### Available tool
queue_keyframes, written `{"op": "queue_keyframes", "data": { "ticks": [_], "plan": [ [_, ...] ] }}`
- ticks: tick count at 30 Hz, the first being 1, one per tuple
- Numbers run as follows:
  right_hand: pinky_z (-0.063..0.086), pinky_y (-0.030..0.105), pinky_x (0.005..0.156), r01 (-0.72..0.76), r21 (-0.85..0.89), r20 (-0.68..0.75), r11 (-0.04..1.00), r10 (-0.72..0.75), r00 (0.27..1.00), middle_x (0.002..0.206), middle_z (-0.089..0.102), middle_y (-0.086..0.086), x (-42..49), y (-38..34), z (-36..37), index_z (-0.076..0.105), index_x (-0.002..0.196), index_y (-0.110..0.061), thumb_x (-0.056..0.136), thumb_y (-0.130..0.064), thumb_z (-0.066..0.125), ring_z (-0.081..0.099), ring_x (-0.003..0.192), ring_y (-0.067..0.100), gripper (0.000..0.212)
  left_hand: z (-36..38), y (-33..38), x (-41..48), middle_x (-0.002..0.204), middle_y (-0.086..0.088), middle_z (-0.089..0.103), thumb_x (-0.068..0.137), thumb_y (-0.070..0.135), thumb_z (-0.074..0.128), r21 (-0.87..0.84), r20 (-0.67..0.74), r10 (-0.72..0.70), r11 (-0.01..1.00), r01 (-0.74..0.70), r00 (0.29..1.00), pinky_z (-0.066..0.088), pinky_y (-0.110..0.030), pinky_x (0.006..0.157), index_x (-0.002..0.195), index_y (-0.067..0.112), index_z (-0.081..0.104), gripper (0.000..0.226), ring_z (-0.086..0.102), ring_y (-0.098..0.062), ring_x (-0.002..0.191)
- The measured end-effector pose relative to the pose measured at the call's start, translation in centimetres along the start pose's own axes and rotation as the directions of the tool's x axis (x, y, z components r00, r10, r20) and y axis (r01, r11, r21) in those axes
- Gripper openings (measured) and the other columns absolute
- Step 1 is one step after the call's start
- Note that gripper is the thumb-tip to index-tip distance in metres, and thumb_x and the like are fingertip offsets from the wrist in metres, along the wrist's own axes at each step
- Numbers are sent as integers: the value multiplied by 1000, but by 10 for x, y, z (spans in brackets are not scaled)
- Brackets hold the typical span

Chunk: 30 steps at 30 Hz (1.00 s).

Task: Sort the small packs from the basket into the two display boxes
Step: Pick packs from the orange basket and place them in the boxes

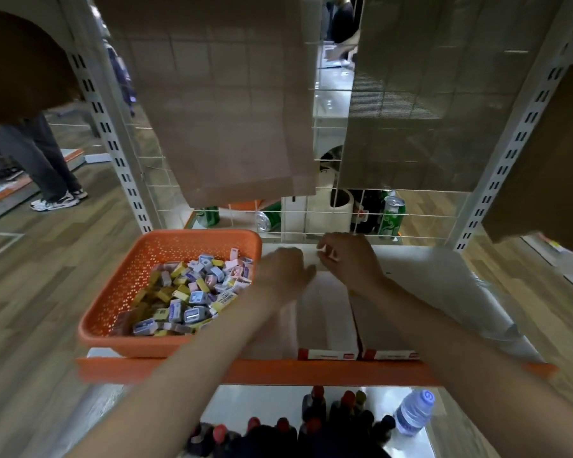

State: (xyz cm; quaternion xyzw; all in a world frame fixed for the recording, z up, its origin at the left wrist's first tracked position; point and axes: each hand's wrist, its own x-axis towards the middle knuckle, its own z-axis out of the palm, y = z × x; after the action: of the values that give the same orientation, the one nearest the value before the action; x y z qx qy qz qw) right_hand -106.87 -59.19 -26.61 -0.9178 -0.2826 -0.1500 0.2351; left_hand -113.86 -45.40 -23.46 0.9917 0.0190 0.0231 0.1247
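Many packs [192,292] fill basket [139,259] just beside left hand [285,271].

Brown paper sheets [225,104] hang over the wire grid [331,90] backing a shelf unit with slotted uprights [113,143] and an orange front edge [278,370]; green cans [391,216] stand and lie behind the grid. On the lower shelf, dark red-capped bottles [311,421] crowd beside a clear water bottle [414,413]. At far left, a person in dark trousers [43,153] and white sneakers [55,201] stands on the wood-plank floor [30,276].
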Motion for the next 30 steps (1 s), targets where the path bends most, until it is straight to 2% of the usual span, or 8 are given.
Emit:
{"op": "queue_keyframes", "data": {
  "ticks": [4,8,10,13,16,21,25,30],
  "plan": [
    [38,27,75,143,112,124,983,-156,980,86,70,1,23,-64,26,69,92,-15,82,-16,67,64,81,19,10,-40,-72,-11,112,-7,64,96,36,44,87,-124,-63,993,74,990,44,-31,83,108,14,61,30,59,-26,105],
    [38,24,73,287,125,364,950,-313,877,103,66,1,41,-113,51,70,103,-15,77,-12,70,60,93,17,26,-58,-146,-28,120,-6,61,93,29,47,235,-94,-92,966,112,991,45,-33,88,117,17,56,28,58,-25,109],
    [39,24,79,299,111,529,948,-311,789,112,62,1,46,-132,59,67,111,-14,77,-13,71,56,103,17,35,-60,-174,-36,131,-3,53,94,32,47,320,-39,-111,940,117,993,39,-35,96,124,19,50,33,52,-23,119],
    [47,31,89,326,75,695,942,-284,661,117,62,4,52,-145,71,67,113,-14,77,-9,68,57,106,20,37,-57,-205,-47,133,-1,49,95,37,45,355,4,-124,928,114,992,37,-37,98,126,20,47,36,48,-21,122],
    [52,39,90,293,40,769,955,-217,602,116,62,4,51,-149,80,66,110,-15,77,-1,64,59,104,21,37,-51,-222,-52,133,1,49,95,36,45,368,15,-115,924,102,993,37,-37,100,131,23,44,38,48,-20,122],
    [55,37,79,288,11,750,957,-198,631,103,62,3,47,-150,83,64,102,-14,75,4,61,60,92,21,33,-48,-226,-52,132,3,50,94,35,48,342,24,-87,937,74,996,35,-36,101,132,24,44,39,46,-18,123],
    [46,35,67,261,34,697,965,-210,686,89,55,4,49,-147,77,59,96,-7,72,3,63,54,79,21,27,-46,-221,-52,135,4,48,96,30,47,335,36,-57,941,41,998,33,-36,102,137,28,40,42,45,-18,125],
    [43,37,69,178,97,655,979,-198,729,93,46,1,55,-141,69,45,95,-14,70,4,67,50,88,25,38,-37,-221,-46,139,4,46,96,25,47,337,55,-53,941,32,997,28,-37,108,141,27,36,47,40,-18,131]
  ]
}}
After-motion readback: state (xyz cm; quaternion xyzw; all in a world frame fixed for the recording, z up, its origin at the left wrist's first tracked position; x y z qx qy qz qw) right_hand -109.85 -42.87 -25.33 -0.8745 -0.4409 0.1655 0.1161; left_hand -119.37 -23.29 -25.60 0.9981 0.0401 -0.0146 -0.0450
